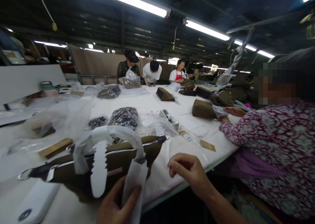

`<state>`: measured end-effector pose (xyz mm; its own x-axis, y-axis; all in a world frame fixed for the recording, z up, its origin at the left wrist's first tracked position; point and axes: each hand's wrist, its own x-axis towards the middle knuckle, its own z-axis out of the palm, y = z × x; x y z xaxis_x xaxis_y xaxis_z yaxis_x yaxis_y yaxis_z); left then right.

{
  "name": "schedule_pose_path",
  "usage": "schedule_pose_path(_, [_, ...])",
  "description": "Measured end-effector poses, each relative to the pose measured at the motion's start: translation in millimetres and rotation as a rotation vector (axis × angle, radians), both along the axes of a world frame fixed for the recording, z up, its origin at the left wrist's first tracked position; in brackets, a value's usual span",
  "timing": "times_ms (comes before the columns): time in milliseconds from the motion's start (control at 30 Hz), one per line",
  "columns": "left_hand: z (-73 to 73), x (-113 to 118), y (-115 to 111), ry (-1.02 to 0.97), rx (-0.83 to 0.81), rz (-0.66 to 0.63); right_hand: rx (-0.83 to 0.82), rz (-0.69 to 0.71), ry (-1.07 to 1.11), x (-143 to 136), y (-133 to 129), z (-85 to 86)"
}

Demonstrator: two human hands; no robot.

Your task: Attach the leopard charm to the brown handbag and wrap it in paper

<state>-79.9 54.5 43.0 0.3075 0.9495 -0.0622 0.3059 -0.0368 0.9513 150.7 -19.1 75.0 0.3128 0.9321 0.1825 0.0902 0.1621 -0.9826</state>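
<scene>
An olive-brown handbag point(115, 158) with a silver zip lies in front of me, its arched handle point(123, 132) wrapped in white material. My left hand point(120, 201) is closed around a white paper wrap point(135, 181) at the near lower end of that handle. A white piece with a toothed edge point(98, 171) hangs at the front of the bag. To the right of the bag, my right hand point(189, 171) is raised with curled fingers. Its fingertips meet the end of a narrow white strip point(168, 150); whether they grip it is not clear.
A white device point(36, 201) lies at the lower left. Behind the bag are plastic-wrapped dark bundles point(124, 116), a tape dispenser point(169, 119) and brown tags point(208, 145). At right a co-worker point(275, 145) handles another olive bag point(203, 108); several people work across the table.
</scene>
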Motion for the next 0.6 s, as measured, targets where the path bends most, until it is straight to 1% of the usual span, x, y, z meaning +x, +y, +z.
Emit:
schedule_pose_path(33, [1.3, 1, -1, -0.019, -0.013, -0.007, -0.003, 0.058, -0.017, -16, -2, 5.3])
schedule_pose_path(100, [0.1, 1, -2, -0.051, -0.026, -0.025, 0.003, 0.096, -0.090, -41, 1, 9.1])
schedule_pose_path(133, [-1.6, 1, -2, -0.063, -0.031, -0.036, 0.009, 0.080, -0.137, -50, 5, 8.1])
schedule_pose_path(200, [-4.7, 0, -2, -0.076, -0.039, -0.049, 0.009, 0.002, -0.237, -61, 15, 2.7])
schedule_pose_path(267, [-5.6, -1, -2, -0.077, -0.033, -0.047, -0.018, -0.077, -0.315, -64, 26, -4.0])
schedule_pose_path(367, [-2.7, -3, -3, -0.110, -0.028, -0.041, -0.096, -0.117, -0.419, -59, 35, -10.9])
schedule_pose_path(433, [-0.4, -3, -3, -0.141, -0.038, -0.049, -0.168, -0.082, -0.412, -55, 37, -12.7])
schedule_pose_path(500, [-0.2, -3, -3, -0.149, -0.038, -0.047, -0.213, -0.006, -0.312, -50, 36, -13.2])
schedule_pose_path(567, [-2.0, -2, -2, -0.145, -0.027, -0.029, -0.194, 0.041, -0.236, -47, 34, -12.9])
schedule_pose_path(600, [-3.2, -2, -2, -0.145, -0.025, -0.018, -0.160, 0.033, -0.235, -45, 32, -12.3])
